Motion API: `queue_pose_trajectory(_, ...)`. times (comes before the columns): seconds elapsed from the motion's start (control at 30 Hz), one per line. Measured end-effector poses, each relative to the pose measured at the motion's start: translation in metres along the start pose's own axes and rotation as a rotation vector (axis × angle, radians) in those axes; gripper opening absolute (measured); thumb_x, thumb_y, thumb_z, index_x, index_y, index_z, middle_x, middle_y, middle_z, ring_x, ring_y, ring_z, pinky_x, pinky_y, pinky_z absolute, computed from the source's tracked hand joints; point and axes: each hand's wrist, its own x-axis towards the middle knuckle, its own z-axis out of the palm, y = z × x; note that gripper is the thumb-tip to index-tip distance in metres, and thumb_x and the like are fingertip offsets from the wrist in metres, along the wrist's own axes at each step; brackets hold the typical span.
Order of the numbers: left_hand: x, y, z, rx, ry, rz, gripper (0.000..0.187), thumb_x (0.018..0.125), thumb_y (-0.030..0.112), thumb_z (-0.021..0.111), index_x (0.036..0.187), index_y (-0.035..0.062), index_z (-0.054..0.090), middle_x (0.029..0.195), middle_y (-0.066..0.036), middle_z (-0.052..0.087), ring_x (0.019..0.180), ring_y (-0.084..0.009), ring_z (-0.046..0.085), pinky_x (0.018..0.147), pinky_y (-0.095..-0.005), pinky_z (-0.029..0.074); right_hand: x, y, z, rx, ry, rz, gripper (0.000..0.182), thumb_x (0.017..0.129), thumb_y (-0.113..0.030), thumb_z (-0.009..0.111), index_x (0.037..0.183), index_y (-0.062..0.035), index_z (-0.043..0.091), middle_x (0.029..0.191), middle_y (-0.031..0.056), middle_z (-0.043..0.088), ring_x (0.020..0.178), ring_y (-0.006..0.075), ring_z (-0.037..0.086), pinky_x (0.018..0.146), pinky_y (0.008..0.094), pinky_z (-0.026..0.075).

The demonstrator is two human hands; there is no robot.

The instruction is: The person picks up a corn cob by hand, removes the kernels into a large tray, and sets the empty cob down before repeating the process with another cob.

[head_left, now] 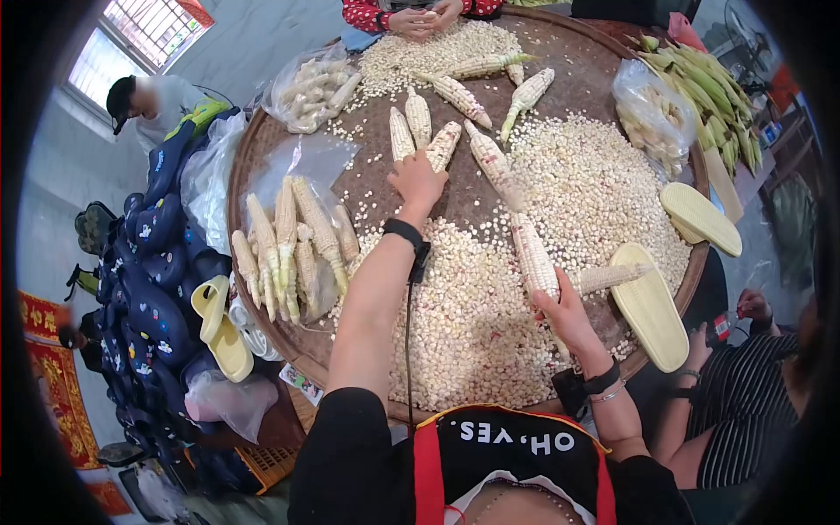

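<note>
My left hand (416,182) reaches to the middle of the round table, its fingers closed about the lower end of a partly bare ear of corn (444,145). Two more ears of corn (409,128) lie right beside these fingers. In my right hand (564,313) is a pale ear of corn (532,254), held by its near end and pointing away from me over the loose kernels (455,324). An ear with some reddish kernels (492,162) lies just beyond its tip. A bare cob (599,278) rests by my right wrist against a yellow slipper (649,306).
Bare cobs (289,232) lie on plastic at the left; bagged cobs (311,92) sit behind them. Another bag (652,114) and green husked corn (709,92) are at the back right. Across the table (372,197), a person's hands (424,22) work over kernels. Another person sits at the right.
</note>
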Motion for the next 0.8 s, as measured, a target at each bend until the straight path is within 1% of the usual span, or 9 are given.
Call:
queue_pose_trajectory(0.1,0.014,-0.036,0.004,-0.83,-0.312,0.025,0.061,0.074,0.016,0.069,0.127,-0.0002,0.045,0.117,-0.012,0.058,0.106,-0.0227,0.055,0.089,-0.0378,0.043,0.003,0.012,-0.005,-0.055,0.017,-0.03,0.071,0.087,-0.02,0.06,0.142,0.0,0.019,0.114,0.0077,0.051,0.085,0.0105,0.052,0.066,0.025,0.047)
queue_pose_trajectory(0.13,0.0,-0.035,-0.015,-0.819,-0.317,0.022,0.061,0.074,0.016,0.069,0.127,-0.0002,0.045,0.117,-0.012,0.058,0.106,-0.0227,0.055,0.089,-0.0378,0.043,0.003,0.018,-0.006,-0.134,0.02,-0.062,0.07,0.088,-0.018,0.059,0.142,-0.0008,0.018,0.108,0.0072,0.051,0.08,0.0109,0.051,0.065,0.0251,0.047)
queue_pose_trajectory(0.2,-0.037,-0.032,-0.058,-1.374,-0.524,0.085,0.061,0.075,0.007,0.067,0.13,-0.0028,0.042,0.118,-0.008,0.057,0.103,-0.0174,0.058,0.09,-0.0309,0.044,0.005,0.025,-0.008,-0.138,0.018,-0.102,0.07,0.088,-0.017,0.059,0.142,-0.0001,0.017,0.109,0.0072,0.05,0.079,0.0103,0.051,0.064,0.0241,0.047)
queue_pose_trajectory(0.27,-0.062,-0.032,-0.081,-1.455,-0.529,0.166,0.064,0.074,0.006,0.068,0.131,-0.0021,0.04,0.119,-0.009,0.056,0.105,-0.0183,0.057,0.093,-0.0318,0.043,0.004,0.025,-0.007,-0.147,0.017,-0.142,0.07,0.088,-0.016,0.059,0.142,0.0005,0.017,0.109,0.0072,0.049,0.077,0.0097,0.05,0.062,0.0231,0.046)
queue_pose_trajectory(0.37,-0.092,-0.034,-0.105,-1.592,-0.556,0.28,0.073,0.07,0.006,0.074,0.133,-0.0008,0.038,0.124,-0.009,0.054,0.112,-0.0202,0.054,0.097,-0.0331,0.041,-0.001,0.013,-0.008,-0.711,0.091,-0.413,0.071,0.083,-0.016,0.062,0.139,0.0029,0.023,0.129,0.0255,0.039,0.116,0.0343,0.042,0.101,0.0386,0.032)
queue_pose_trajectory(0.4,-0.103,-0.031,-0.112,-1.629,-0.565,0.3,0.074,0.069,0.006,0.075,0.133,-0.0005,0.038,0.125,-0.009,0.053,0.113,-0.0206,0.053,0.098,-0.0334,0.041,-0.001,0.015,-0.008,-0.744,0.114,-0.462,0.07,0.082,-0.016,0.062,0.138,0.0026,0.026,0.124,0.0266,0.042,0.114,0.039,0.043,0.099,0.0395,0.034)
queue_pose_trajectory(0.63,-0.151,-0.027,-0.121,-1.799,-0.656,0.354,0.085,0.064,0.001,0.078,0.136,0.0007,0.034,0.132,-0.008,0.047,0.117,-0.0204,0.05,0.101,-0.034,0.039,-0.003,0.021,-0.006,-0.765,0.162,-0.495,0.068,0.082,-0.023,0.063,0.136,0.0012,0.03,0.121,0.0238,0.046,0.111,0.0385,0.047,0.095,0.0405,0.038)
queue_pose_trajectory(0.7,-0.162,-0.032,-0.118,-1.766,-0.671,0.359,0.083,0.064,0.001,0.077,0.135,0.0008,0.035,0.132,-0.008,0.047,0.117,-0.0201,0.05,0.101,-0.0336,0.039,-0.018,0.0,0.003,-0.965,0.185,-0.267,0.063,0.082,-0.026,0.062,0.133,-0.0008,0.035,0.12,0.0215,0.049,0.103,0.0389,0.052,0.091,0.0397,0.041)
queue_pose_trajectory(0.8,-0.181,-0.029,-0.124,-1.816,-0.701,0.315,0.078,0.067,0.001,0.075,0.134,0.0007,0.035,0.128,-0.008,0.049,0.116,-0.0201,0.05,0.101,-0.0335,0.04,-0.037,-0.026,0.017,-1.168,0.211,-0.297,0.055,0.085,-0.026,0.06,0.131,-0.0021,0.04,0.119,0.0203,0.051,0.098,0.0399,0.055,0.088,0.0385,0.044)
